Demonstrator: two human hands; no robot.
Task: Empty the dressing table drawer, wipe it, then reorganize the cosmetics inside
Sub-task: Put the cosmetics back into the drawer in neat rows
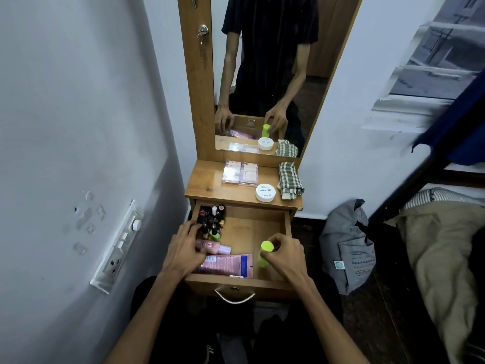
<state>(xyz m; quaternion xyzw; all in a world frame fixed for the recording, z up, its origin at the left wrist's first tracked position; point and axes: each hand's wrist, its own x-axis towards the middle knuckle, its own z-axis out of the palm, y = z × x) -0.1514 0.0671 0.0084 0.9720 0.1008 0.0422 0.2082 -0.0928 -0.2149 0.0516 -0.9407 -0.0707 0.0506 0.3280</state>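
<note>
Your right hand [284, 254] is pinched on the green bottle [264, 254], upright in the drawer [287, 224], right side. Prob. light, smooth plastic; grip the body, not the cap. Left hand [183, 249] rests fingers spread over the pink bottle [212, 246]. White jar [265, 192] on top reads "NAIL POLISH".

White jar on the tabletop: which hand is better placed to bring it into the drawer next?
Probably the left hand: it grips nothing, only resting on the pink bottle. The right hand holds the green bottle, though the white jar sits on its side.
</note>
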